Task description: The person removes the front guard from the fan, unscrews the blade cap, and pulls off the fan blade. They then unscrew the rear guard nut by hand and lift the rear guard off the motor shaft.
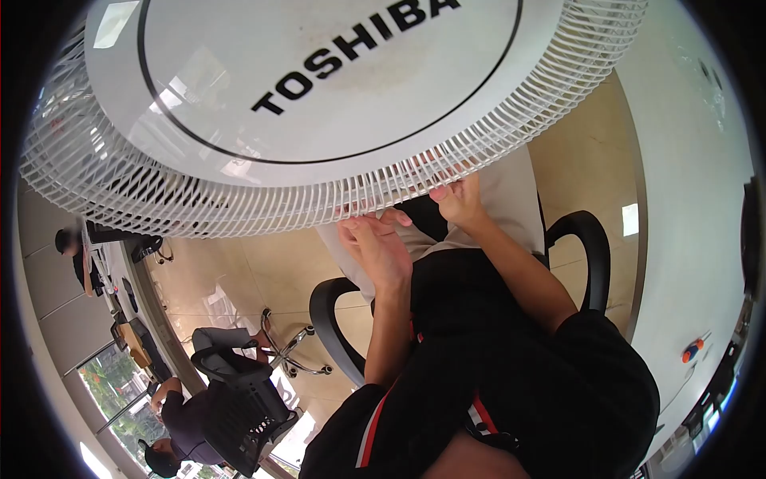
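A large white fan guard (263, 211) with a grey-white centre disc marked TOSHIBA spans the top of the view. At its lower rim is my left hand (379, 249), its fingers bent against the wires and its thumb pointing right. Farther right, my right hand (461, 203) grips the same rim, with its thumb on the near side and its fingers partly hidden behind the wires. The fan guard hides what lies beyond it.
A pale tabletop (678, 239) runs along the right, with an orange and blue tool (692, 350) on it. My chair's black armrests (590, 247) flank my lap. At lower left a person (187, 423) sits on a black chair; another person (80, 259) is farther back.
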`<action>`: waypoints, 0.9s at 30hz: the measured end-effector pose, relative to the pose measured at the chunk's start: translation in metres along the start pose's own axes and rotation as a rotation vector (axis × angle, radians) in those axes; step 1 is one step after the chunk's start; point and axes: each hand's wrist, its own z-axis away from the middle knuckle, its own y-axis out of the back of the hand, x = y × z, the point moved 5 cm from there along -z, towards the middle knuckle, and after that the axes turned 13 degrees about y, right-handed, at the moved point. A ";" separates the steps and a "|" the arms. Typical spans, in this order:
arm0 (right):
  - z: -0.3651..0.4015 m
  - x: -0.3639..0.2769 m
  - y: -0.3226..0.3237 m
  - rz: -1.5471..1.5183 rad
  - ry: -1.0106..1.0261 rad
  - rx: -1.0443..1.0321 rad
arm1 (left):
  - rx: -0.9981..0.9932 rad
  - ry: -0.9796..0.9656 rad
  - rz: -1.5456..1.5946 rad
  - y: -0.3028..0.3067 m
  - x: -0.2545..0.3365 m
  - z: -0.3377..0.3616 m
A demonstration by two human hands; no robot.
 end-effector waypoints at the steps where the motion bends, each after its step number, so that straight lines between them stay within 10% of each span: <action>1: 0.001 0.000 0.000 -0.001 -0.004 0.001 | 0.019 0.004 0.005 -0.003 0.004 0.001; 27: 0.002 -0.014 -0.004 -0.288 -0.223 0.159 | 0.078 0.047 0.041 -0.006 0.015 0.005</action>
